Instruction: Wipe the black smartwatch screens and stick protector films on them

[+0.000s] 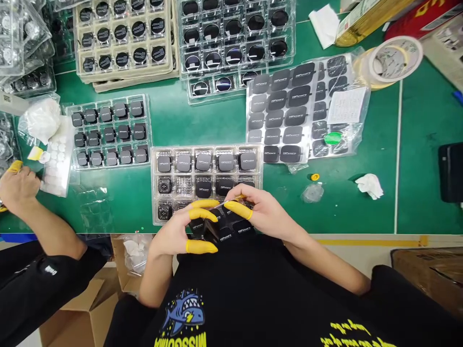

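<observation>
At the table's front edge, both my hands hold a sheet of dark stickers (226, 234) with pale lettering. My left hand (171, 236), with yellow finger cots on thumb and fingers, curls around the sheet's left part, which looks bent and glossy. My right hand (265, 212) pinches the upper edge of the sheet between thumb and a finger, also in yellow cots. Just beyond lies a clear tray (156, 193) of square black-faced pieces. Several show lettered covers; two at the left show round patterned faces (165, 185). My hands hide part of its front row.
More sticker sheets (278, 118) lie at right, near tape rolls (396, 60). A second tray of square pieces (108, 132) sits at left. Trays of round dark discs (233, 29) stand behind. A co-worker's hand (20, 185) is at far left. Crumpled tissue (369, 186) lies right.
</observation>
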Available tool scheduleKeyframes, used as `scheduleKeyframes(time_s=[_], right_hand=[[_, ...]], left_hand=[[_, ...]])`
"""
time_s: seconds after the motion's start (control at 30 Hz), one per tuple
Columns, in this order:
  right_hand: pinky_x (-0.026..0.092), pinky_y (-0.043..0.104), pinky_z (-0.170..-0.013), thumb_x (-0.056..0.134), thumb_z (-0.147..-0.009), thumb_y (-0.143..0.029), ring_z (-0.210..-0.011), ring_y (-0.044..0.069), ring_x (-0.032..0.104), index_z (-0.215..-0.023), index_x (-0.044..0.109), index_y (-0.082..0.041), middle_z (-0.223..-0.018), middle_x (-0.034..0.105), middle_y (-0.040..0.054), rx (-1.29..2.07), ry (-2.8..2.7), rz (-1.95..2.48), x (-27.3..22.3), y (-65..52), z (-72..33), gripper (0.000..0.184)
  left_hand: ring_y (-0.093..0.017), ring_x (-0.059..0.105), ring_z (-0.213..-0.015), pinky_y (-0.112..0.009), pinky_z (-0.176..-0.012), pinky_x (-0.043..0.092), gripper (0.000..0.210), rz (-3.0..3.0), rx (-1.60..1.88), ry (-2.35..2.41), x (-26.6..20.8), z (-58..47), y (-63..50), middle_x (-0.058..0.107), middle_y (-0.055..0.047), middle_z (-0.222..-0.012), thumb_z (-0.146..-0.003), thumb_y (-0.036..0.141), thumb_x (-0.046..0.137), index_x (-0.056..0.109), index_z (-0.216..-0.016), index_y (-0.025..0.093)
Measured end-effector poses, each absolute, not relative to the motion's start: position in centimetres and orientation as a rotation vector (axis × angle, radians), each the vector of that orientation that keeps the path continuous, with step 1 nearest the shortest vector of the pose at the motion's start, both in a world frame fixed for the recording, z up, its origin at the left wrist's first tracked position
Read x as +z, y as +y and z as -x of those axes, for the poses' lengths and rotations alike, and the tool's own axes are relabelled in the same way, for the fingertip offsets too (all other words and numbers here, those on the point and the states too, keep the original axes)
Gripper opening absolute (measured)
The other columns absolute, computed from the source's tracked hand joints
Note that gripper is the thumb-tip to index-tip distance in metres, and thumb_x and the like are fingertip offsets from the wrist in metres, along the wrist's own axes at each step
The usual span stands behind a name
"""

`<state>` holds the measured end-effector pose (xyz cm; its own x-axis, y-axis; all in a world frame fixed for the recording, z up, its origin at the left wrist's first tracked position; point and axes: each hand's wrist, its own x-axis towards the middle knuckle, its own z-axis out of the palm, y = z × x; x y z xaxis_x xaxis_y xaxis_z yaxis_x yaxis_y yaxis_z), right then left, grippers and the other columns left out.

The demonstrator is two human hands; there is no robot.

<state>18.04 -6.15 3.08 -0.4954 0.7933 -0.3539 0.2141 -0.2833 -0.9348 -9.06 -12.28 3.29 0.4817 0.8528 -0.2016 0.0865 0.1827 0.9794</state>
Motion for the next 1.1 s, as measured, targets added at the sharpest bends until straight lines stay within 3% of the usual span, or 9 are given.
scheduleKeyframes(time_s=[0.13, 0.27, 0.47, 0.63, 0.83, 1.1], right_hand=[[0.056, 0.035, -0.075, 0.076, -0.1, -0.061, -0.079, 0.019, 0.063, -0.112, 0.074, -0.028, -0.096, 0.073, 0.0031, 1.853, -1.559, 1.194, 3.5, -6.1, -18.4, 0.035], [0.062, 0.039, -0.085, 0.087, -0.094, -0.056, -0.095, 0.024, 0.07, -0.135, 0.072, -0.032, -0.118, 0.077, 0.0073, 1.728, -1.662, 1.131, 3.9, -6.1, -19.3, 0.05], [0.064, 0.039, -0.088, 0.08, -0.101, -0.049, -0.091, 0.023, 0.072, -0.136, 0.069, -0.03, -0.114, 0.078, 0.0066, 1.617, -1.778, 1.159, 3.5, -6.5, -19.6, 0.041], [0.064, 0.036, -0.08, 0.074, -0.107, -0.042, -0.087, 0.021, 0.071, -0.133, 0.065, -0.029, -0.107, 0.076, 0.0045, 1.492, -1.892, 1.088, 3.1, -6.9, -19.7, 0.031], [0.065, 0.038, -0.091, 0.071, -0.109, -0.032, -0.107, 0.024, 0.075, -0.135, 0.065, -0.026, -0.121, 0.076, 0.0097, 1.215, -2.157, 0.959, 3.6, -6.3, -19.8, 0.027], [0.061, 0.041, -0.085, 0.066, -0.11, -0.022, -0.097, 0.024, 0.069, -0.117, 0.071, -0.022, -0.108, 0.076, 0.0093, 0.802, -2.377, 0.821, 4.3, -5.5, -19.5, 0.008]], left_hand=[[-0.032, 0.082, -0.115, -0.044, -0.106, 0.066, 0.055, -1.19, 0.614, 0.974, 3.3, 8.7, -12.3, 0.084, -0.012, -0.123, -0.075, 0.053, 0.101, 0.085, -0.119, 0.024], [-0.03, 0.081, -0.109, -0.042, -0.101, 0.065, 0.053, -1.062, 0.669, 1.04, 3.2, 8.6, -13.0, 0.085, -0.012, -0.12, -0.077, 0.052, 0.1, 0.085, -0.119, 0.024], [-0.031, 0.082, -0.112, -0.044, -0.106, 0.065, 0.054, -1.153, 0.668, 1.037, 3.4, 8.5, -13.1, 0.085, -0.011, -0.121, -0.077, 0.051, 0.101, 0.084, -0.12, 0.023], [-0.029, 0.082, -0.114, -0.044, -0.107, 0.066, 0.055, -1.374, 0.639, 1.095, 4.6, 8.5, -13.3, 0.084, -0.011, -0.126, -0.081, 0.051, 0.098, 0.08, -0.124, 0.023], [-0.028, 0.082, -0.119, -0.041, -0.109, 0.068, 0.056, -1.583, 0.467, 1.138, 6.4, 8.0, -13.2, 0.083, -0.009, -0.13, -0.087, 0.056, 0.092, 0.075, -0.132, 0.025], [-0.027, 0.083, -0.115, -0.038, -0.103, 0.069, 0.058, -1.665, 0.55, 1.09, 6.3, 7.7, -13.3, 0.083, -0.009, -0.128, -0.089, 0.056, 0.091, 0.074, -0.133, 0.024]])
